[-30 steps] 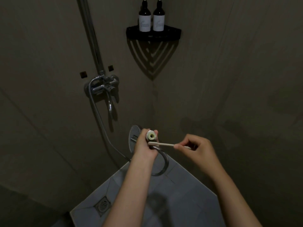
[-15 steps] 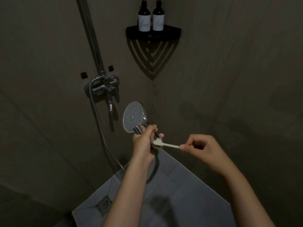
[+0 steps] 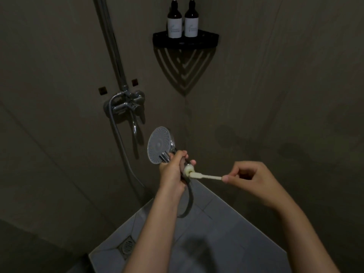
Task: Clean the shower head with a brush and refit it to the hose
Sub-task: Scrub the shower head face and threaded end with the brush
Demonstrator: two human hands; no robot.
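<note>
**Head view (sole view)**

**Step in hand (judged):** scrubbing the hose-end fitting of the shower head. Refit not yet done.

**Items**
- Shower head [image 3: 158, 144]: held up near the wall corner, spray face twd camera. Handle runs down-right through the fist.
- Threaded inlet [image 3: 188, 168]: pale, sticks out at the fist's right side.
- Brush [image 3: 208, 176]: pale, slim. Bristle end touches the inlet; handle runs right.
- Hose [image 3: 118, 138]: drops from mixer tap [image 3: 128, 107], loops below the fist and rises into it. Its end is hidden, so can't tell if the coupling is gripped.

**Doing it well (judgement)**
- Short, light strokes round the thread and into the bore.
- Firm l. grip so the handle doesn't spin.
- Rotate the head bit by bit to reach all sides.
- Clear grit off the seat before screwing on.
- Light is dim, so can't tell if the spray face is clean; prob. wants a pass too.

**Pose**
- Left hand [image 3: 171, 174]: fingers curled tight round the handle; forearm rises from bottom centre.
- Right hand [image 3: 248, 180]: thumb & fingertips pinch the brush's far end, remaining fingers curled in; forearm enters from lower right.
- Hands are near, not touching.

**Other:** 2 bottles [image 3: 174, 22] on corner shelf [image 3: 208, 41]; floor drain [image 3: 127, 247] lower left.
</note>
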